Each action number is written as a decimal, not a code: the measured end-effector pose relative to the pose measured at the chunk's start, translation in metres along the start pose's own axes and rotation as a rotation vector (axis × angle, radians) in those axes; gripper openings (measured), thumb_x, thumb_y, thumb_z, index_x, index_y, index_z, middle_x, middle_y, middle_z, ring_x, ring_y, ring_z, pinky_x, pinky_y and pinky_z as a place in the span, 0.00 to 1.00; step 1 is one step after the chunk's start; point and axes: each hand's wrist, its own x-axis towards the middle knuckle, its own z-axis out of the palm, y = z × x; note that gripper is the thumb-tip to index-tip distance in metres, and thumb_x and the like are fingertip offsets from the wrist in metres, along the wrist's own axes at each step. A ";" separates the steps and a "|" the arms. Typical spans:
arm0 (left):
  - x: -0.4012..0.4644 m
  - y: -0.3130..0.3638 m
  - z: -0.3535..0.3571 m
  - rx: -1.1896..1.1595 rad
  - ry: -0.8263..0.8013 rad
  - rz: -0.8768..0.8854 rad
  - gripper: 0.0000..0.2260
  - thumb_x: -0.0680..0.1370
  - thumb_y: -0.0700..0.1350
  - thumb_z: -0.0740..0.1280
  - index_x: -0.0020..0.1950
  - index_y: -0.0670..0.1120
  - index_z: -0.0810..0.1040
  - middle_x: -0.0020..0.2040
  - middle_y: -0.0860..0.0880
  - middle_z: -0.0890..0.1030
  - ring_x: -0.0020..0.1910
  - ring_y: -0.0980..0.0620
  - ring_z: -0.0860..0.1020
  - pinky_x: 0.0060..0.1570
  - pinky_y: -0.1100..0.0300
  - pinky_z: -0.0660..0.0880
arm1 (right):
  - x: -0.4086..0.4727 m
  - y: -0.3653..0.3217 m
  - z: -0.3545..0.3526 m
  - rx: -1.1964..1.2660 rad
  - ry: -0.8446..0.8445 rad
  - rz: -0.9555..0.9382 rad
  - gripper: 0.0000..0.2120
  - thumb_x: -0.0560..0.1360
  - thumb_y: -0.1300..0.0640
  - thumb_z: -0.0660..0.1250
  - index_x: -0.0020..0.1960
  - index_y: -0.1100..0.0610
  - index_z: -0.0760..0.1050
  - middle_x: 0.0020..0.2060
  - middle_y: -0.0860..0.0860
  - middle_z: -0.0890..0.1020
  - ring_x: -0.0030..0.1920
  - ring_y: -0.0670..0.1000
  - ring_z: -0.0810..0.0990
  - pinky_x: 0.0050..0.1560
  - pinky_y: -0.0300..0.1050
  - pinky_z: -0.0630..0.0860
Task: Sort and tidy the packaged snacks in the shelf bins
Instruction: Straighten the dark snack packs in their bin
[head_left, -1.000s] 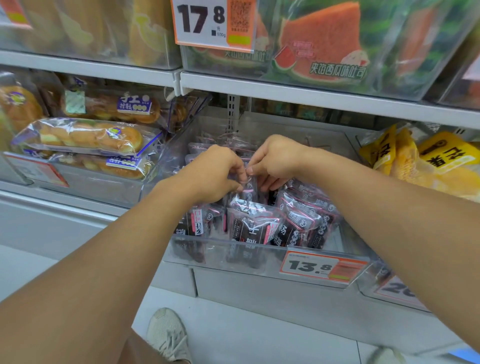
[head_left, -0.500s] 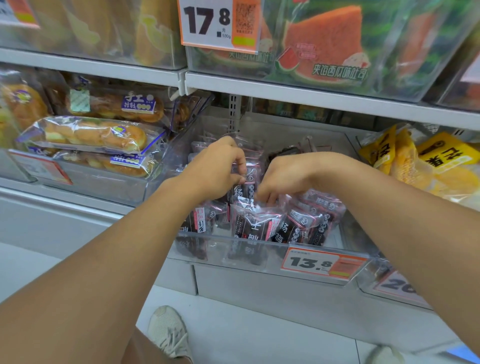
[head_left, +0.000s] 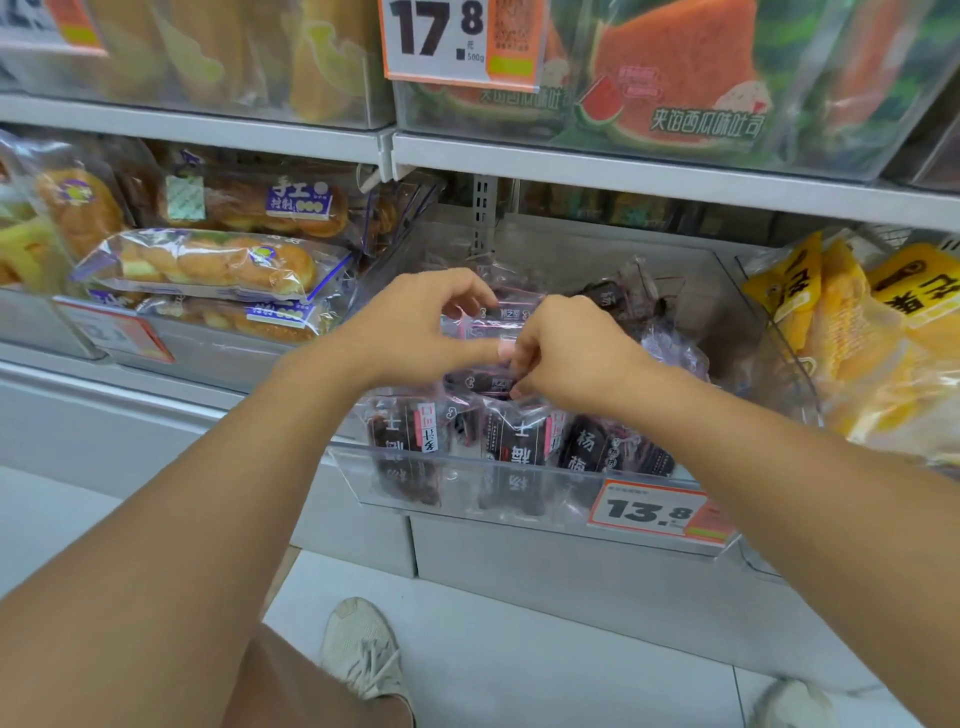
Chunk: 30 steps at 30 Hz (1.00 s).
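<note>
Since half a second ago the right hand (head_left: 563, 358) has been brought up and leftward from the front row of packets until it meets the left hand (head_left: 415, 325) over the middle of the clear shelf bin (head_left: 519, 499); both hands are now closed on the same dark dried-plum packet (head_left: 506, 317), the left pinching its upper edge between thumb and fingers, the right with fingers curled round its lower right part. This is judged to mean that one packet is being lifted and straightened for placing in the row, with the sorting only partly done. The packet is held above the bin's centre, at 12 o'clock from the front row packets (head_left: 524, 441). Its long axis is judged to run roughly from 9 to 3 o'clock, the printed face turned toward the camera; which end is the top cannot be told. Loose packets (head_left: 623, 301) remain untidy at 1 o'clock, toward the bin's back.
</note>
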 end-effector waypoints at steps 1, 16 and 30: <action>-0.006 0.001 -0.003 0.040 -0.042 0.000 0.22 0.68 0.58 0.78 0.58 0.54 0.76 0.56 0.57 0.78 0.56 0.58 0.75 0.52 0.65 0.70 | 0.001 0.001 -0.001 0.018 -0.015 0.020 0.09 0.63 0.53 0.82 0.37 0.52 0.83 0.37 0.51 0.84 0.40 0.53 0.83 0.47 0.51 0.82; -0.021 0.008 -0.002 0.390 -0.093 -0.058 0.10 0.65 0.51 0.74 0.40 0.53 0.76 0.41 0.55 0.75 0.43 0.51 0.76 0.45 0.50 0.78 | -0.030 -0.012 -0.012 -0.244 -0.231 -0.177 0.22 0.64 0.48 0.82 0.52 0.53 0.79 0.39 0.49 0.74 0.42 0.57 0.78 0.39 0.45 0.73; -0.012 0.012 0.008 0.315 -0.121 0.085 0.15 0.63 0.55 0.82 0.35 0.54 0.77 0.54 0.56 0.73 0.55 0.54 0.73 0.56 0.50 0.74 | -0.044 0.014 -0.044 -0.207 0.026 0.052 0.27 0.62 0.36 0.79 0.50 0.52 0.75 0.44 0.49 0.80 0.44 0.54 0.80 0.46 0.50 0.79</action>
